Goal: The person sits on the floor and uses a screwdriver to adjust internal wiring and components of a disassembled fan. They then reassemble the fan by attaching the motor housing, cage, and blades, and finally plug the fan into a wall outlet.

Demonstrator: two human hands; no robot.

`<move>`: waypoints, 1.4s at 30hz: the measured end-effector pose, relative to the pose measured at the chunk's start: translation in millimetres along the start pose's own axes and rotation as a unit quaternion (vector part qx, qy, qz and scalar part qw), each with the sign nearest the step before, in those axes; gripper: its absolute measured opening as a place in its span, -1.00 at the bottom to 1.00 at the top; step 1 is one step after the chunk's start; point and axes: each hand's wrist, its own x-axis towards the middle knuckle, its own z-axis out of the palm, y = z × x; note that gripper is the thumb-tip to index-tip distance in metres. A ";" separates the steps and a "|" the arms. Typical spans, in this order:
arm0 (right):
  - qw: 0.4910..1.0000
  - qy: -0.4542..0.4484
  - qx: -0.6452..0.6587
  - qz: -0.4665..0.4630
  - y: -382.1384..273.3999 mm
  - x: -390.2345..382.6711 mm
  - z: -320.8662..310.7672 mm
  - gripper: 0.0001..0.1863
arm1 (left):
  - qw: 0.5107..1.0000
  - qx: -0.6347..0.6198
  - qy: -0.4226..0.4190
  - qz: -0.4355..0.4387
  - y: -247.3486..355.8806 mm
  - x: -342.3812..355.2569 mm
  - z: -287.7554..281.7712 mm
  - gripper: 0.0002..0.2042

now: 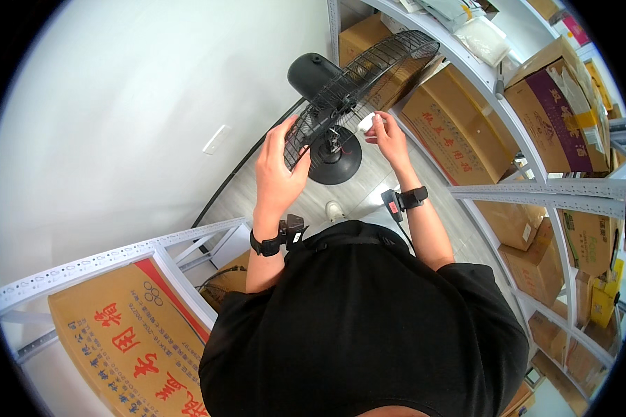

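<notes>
A black pedestal fan (314, 76) stands in front of me, its round wire cage tilted so that I see it nearly edge-on. My left hand (279, 163) grips the near left rim of the cage, the thumb on one side and the fingers on the other. Pinched in the fingertips of my right hand (392, 140) is a small white piece (366, 124), perhaps a folded cloth or a sponge; its exact kind does not show. That hand is just right of the cage, near its front. Below the cage, the fan's round black base (335, 163) rests on the floor.
A metal shelf (535, 149) with several cardboard boxes (459, 132) curves along the right. At lower left, another shelf frame (83, 267) holds a large carton (129, 340). A white wall (139, 104) with a socket plate (216, 140) and a black cable (229, 181) lies left of the fan.
</notes>
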 end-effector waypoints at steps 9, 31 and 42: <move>0.998 -0.017 -0.034 -0.041 -4.6 -8.6 3.6 -0.43 | 1.000 0.005 0.001 0.016 -4.6 -0.2 -1.3 -0.50; 0.998 -0.029 0.047 0.029 1.4 -5.0 -1.4 -0.42 | 1.000 0.000 -0.006 0.015 -4.8 -1.3 -3.6 -0.53; 1.000 0.001 0.015 0.005 0.2 -8.0 0.0 -0.45 | 1.000 0.001 0.000 0.019 -4.4 -1.9 -2.0 -0.53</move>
